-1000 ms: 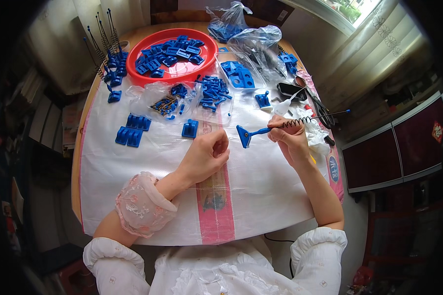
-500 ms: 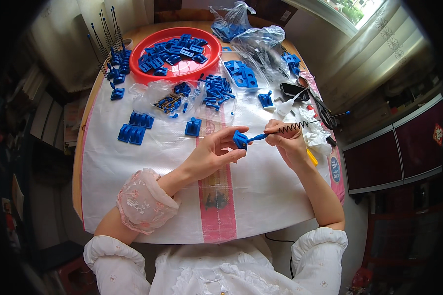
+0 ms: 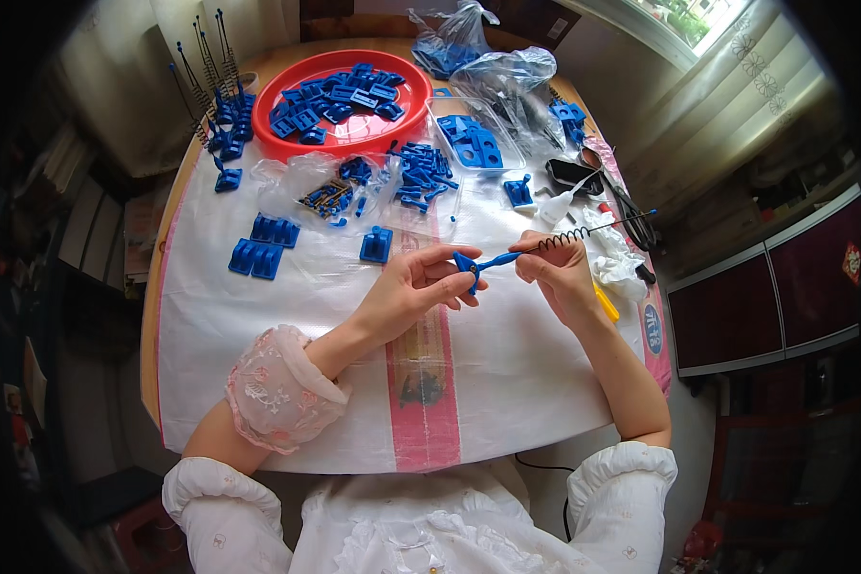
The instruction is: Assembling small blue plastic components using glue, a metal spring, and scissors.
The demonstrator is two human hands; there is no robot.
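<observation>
Between thumb and fingers, my left hand (image 3: 429, 285) grips a blue plastic bracket (image 3: 467, 272) with a small brass-coloured spot on its side. A blue stem (image 3: 497, 260) joins the bracket and runs to my right hand (image 3: 557, 273), whose fingers pinch it where a black spring wire (image 3: 572, 235) begins. The wire ends in a small blue tip (image 3: 653, 212) out to the right. Both hands are above the white sheet, in front of a single blue bracket (image 3: 376, 245) lying on it. How the stem sits inside the wire is hidden by my right fingers.
A red round tray (image 3: 270, 136) of blue brackets stands at the back. Blue stems (image 3: 425, 175) and brass screws (image 3: 325, 198) lie in front. Finished-looking pieces with wires (image 3: 222, 115) stand at the far left. A white dropper bottle (image 3: 555, 206) and crumpled tissue (image 3: 620, 271) lie right.
The bracket in my left hand has turned, so its side with the brass-coloured spot faces up more. The wire's blue tip has shifted slightly left. Both hands keep their hold.
</observation>
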